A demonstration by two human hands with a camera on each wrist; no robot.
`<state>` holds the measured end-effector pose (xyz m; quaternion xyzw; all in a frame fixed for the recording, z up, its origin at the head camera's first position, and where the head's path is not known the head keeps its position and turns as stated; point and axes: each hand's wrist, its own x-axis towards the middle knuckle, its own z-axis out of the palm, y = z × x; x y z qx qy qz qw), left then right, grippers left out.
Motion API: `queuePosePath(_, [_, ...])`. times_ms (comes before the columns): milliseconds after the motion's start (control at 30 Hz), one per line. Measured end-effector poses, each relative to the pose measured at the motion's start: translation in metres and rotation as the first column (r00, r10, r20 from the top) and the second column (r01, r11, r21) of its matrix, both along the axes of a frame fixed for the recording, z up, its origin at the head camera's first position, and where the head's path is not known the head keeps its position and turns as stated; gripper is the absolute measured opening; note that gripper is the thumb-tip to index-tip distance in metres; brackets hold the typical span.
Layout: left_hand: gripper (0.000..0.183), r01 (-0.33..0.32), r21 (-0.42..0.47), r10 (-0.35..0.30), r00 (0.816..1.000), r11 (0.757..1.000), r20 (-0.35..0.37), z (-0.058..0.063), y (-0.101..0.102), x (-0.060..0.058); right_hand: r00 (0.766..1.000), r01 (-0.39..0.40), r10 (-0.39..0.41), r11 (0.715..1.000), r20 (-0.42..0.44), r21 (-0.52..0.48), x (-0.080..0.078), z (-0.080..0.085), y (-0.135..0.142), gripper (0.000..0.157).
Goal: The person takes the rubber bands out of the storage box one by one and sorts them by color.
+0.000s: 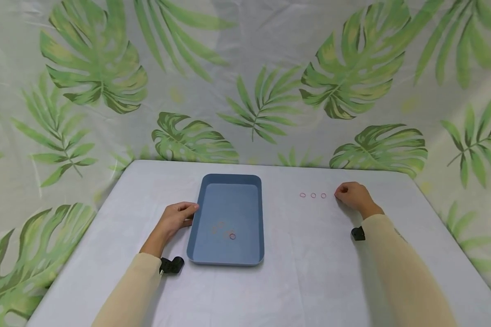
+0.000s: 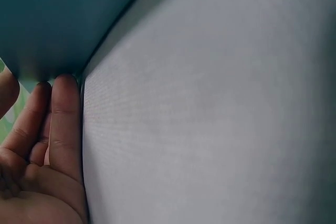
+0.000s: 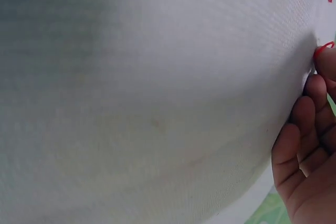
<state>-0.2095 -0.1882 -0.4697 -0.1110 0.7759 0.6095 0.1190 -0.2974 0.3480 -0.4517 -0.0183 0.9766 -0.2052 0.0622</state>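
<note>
A blue rectangular tray (image 1: 229, 260) lies on the table. My left hand (image 1: 175, 221) holds its left side, thumb at the rim and fingertips (image 2: 65, 85) against the outer wall in the left wrist view. Inside the tray are a red rubber band (image 1: 232, 236) and several faint tan bands (image 1: 218, 225). To the right, my right hand (image 1: 353, 196) pinches another red rubber band (image 3: 326, 46) between thumb and forefinger, at the tabletop. Left of that hand, three red rubber bands (image 1: 313, 195) lie apart in a row.
The table is covered by a white cloth (image 1: 298, 281). Behind it hangs a leaf-patterned curtain (image 1: 270, 54). A black wrist camera (image 1: 172, 265) sits at the left wrist, and another camera (image 1: 358, 233) at the right.
</note>
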Motion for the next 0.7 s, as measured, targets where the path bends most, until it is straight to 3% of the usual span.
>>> queuePosePath(700, [0.041,-0.015,0.006,0.015,1.0,1.0,-0.004,0.0007,0.0013,-0.0004,1.0,0.027,-0.027,0.999,-0.007,-0.026,-0.0011,-0.0067,0.0,0.026])
